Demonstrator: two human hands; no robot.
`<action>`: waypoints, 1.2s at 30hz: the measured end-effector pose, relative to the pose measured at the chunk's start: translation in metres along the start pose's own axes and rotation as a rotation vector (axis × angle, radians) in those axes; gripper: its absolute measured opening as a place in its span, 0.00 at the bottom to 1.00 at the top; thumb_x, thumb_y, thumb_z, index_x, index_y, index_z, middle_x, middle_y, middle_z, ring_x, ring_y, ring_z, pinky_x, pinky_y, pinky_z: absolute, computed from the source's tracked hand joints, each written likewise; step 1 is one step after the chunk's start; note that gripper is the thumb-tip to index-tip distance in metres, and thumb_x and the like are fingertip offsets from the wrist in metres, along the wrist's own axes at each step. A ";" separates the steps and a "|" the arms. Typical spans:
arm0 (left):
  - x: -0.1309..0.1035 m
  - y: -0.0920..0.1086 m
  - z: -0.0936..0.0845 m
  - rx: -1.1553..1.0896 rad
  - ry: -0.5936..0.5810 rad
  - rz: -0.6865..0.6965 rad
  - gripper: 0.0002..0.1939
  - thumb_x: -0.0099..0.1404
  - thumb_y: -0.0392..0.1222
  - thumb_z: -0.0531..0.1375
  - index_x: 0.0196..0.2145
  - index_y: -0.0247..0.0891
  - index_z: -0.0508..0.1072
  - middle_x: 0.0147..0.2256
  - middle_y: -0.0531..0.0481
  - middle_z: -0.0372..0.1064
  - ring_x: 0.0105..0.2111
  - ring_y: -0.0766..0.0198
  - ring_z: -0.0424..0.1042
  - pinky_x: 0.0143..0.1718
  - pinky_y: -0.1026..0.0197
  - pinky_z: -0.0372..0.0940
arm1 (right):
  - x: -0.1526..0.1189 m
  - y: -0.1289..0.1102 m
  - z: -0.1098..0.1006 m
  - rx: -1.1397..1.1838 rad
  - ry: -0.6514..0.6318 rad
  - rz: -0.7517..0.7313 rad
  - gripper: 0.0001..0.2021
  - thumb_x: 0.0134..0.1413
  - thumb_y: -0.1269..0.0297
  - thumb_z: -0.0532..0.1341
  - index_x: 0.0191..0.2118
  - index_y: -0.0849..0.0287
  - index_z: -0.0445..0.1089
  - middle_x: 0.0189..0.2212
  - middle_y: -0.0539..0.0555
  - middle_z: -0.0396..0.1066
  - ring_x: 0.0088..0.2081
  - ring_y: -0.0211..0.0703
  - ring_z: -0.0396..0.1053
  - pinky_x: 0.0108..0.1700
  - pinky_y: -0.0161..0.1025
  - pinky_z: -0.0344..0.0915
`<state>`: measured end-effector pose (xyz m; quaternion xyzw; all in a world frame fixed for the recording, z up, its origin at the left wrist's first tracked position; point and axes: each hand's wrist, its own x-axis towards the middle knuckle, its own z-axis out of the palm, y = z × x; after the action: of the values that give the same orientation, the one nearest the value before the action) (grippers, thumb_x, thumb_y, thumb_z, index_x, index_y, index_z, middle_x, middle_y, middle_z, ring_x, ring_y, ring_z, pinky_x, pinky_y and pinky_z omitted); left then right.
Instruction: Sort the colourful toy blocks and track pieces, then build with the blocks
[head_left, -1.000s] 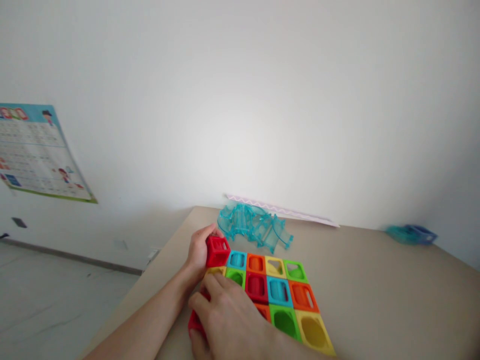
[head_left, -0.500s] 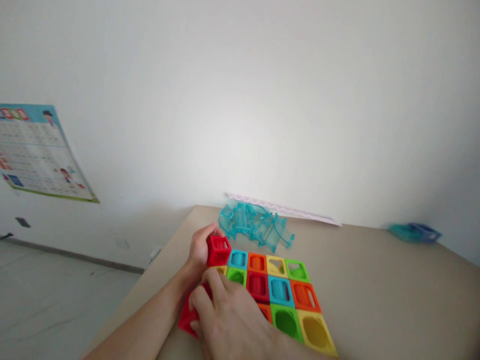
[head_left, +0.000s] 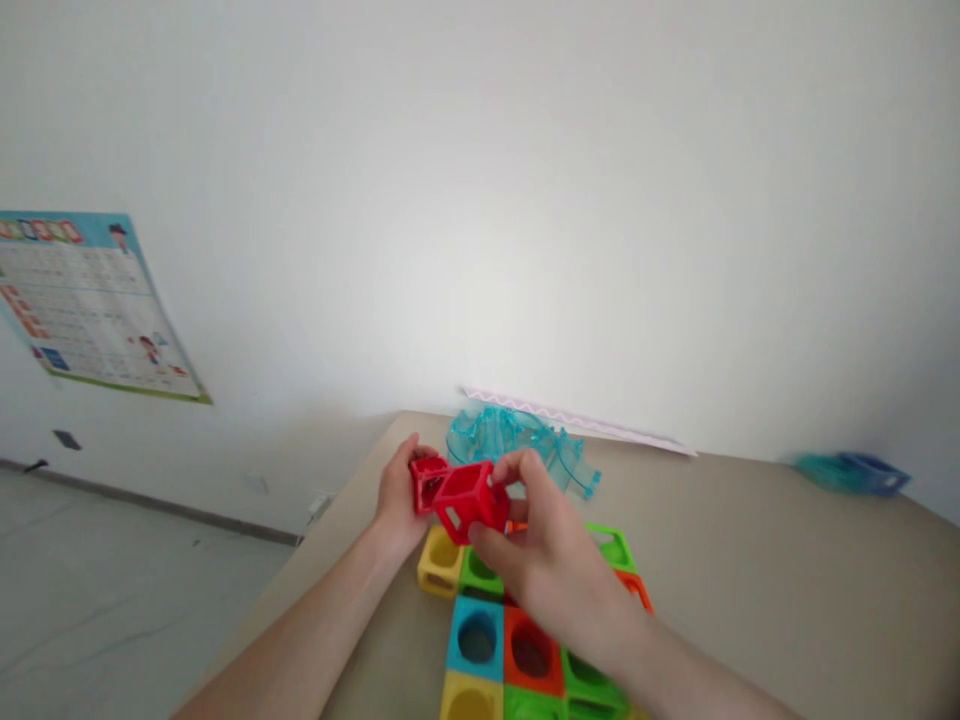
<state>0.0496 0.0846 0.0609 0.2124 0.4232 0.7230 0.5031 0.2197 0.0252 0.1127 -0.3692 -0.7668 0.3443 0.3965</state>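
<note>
Two red hollow cube blocks are held up over the far left corner of a block grid. My left hand (head_left: 398, 492) is wrapped round one red cube block (head_left: 427, 484) from its left side. With thumb and fingers, my right hand (head_left: 536, 535) grips the other red cube block (head_left: 469, 498), tilted and close against the first; whether they touch I cannot tell. Below lie yellow (head_left: 441, 552), blue (head_left: 477, 637), orange (head_left: 531, 648) and green (head_left: 600, 542) cube blocks set side by side. My right hand and forearm hide part of the grid.
Translucent teal track pieces (head_left: 499, 430) lie behind the blocks. A pale strip with a wavy pattern (head_left: 577, 418) rests along the wall. At the far right sit a teal piece (head_left: 829, 472) and a dark blue block (head_left: 876, 474), both blurred. A poster (head_left: 97, 300) hangs on the left wall.
My right hand has lifted the near red block from the grid's left side and carried it up and away, beside the other red block. My left hand still holds its block, now turned.
</note>
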 end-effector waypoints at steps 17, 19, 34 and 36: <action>-0.020 -0.008 -0.001 0.261 -0.455 0.331 0.27 0.55 0.37 0.64 0.54 0.35 0.70 0.45 0.43 0.75 0.43 0.56 0.73 0.47 0.59 0.63 | 0.036 0.063 -0.005 0.592 0.063 0.362 0.18 0.46 0.58 0.66 0.41 0.61 0.66 0.36 0.55 0.72 0.34 0.45 0.72 0.30 0.38 0.69; -0.022 -0.007 0.000 0.361 -0.461 0.368 0.29 0.57 0.38 0.64 0.57 0.36 0.67 0.48 0.42 0.73 0.44 0.55 0.73 0.48 0.59 0.63 | 0.037 0.067 -0.004 0.607 0.097 0.360 0.19 0.45 0.58 0.67 0.41 0.61 0.66 0.34 0.54 0.72 0.30 0.42 0.71 0.28 0.35 0.67; -0.023 -0.011 0.001 0.354 -0.415 0.392 0.19 0.56 0.45 0.65 0.44 0.32 0.72 0.33 0.44 0.77 0.31 0.60 0.75 0.33 0.63 0.69 | 0.031 0.070 -0.006 0.275 0.102 0.110 0.19 0.54 0.56 0.61 0.49 0.60 0.67 0.37 0.53 0.75 0.38 0.46 0.71 0.42 0.41 0.66; -0.020 -0.010 -0.001 0.343 -0.394 0.422 0.19 0.58 0.45 0.64 0.44 0.32 0.72 0.33 0.44 0.77 0.29 0.62 0.75 0.31 0.64 0.68 | 0.029 0.068 -0.007 0.201 0.106 0.136 0.22 0.54 0.57 0.61 0.53 0.60 0.65 0.36 0.52 0.75 0.37 0.46 0.71 0.42 0.41 0.66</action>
<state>0.0624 0.0676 0.0550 0.5127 0.3800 0.6745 0.3713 0.2341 0.0846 0.0699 -0.3961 -0.6796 0.4256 0.4473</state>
